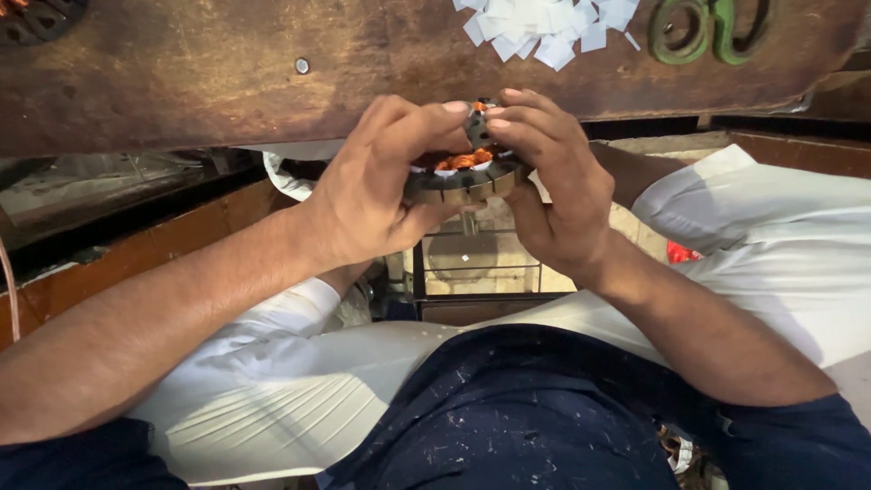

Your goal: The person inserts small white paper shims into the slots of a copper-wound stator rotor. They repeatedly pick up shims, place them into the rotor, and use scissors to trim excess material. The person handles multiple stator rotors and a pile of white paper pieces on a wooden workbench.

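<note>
A round metal stator [464, 181] with orange copper windings sits between both my hands, just below the edge of a worn brown wooden bench [209, 68]. My left hand [372, 186] cups its left side, thumb and fingers curled over the top. My right hand [549, 177] grips its right side, fingertips pressing on the windings near the centre. Both hands hold it above my lap.
A pile of small white paper slips [544, 23] lies on the bench at the top. A green metal ring-shaped tool [699, 27] lies to its right. Another wound part [36, 14] shows at the top left. A wire frame [481, 268] stands under the bench.
</note>
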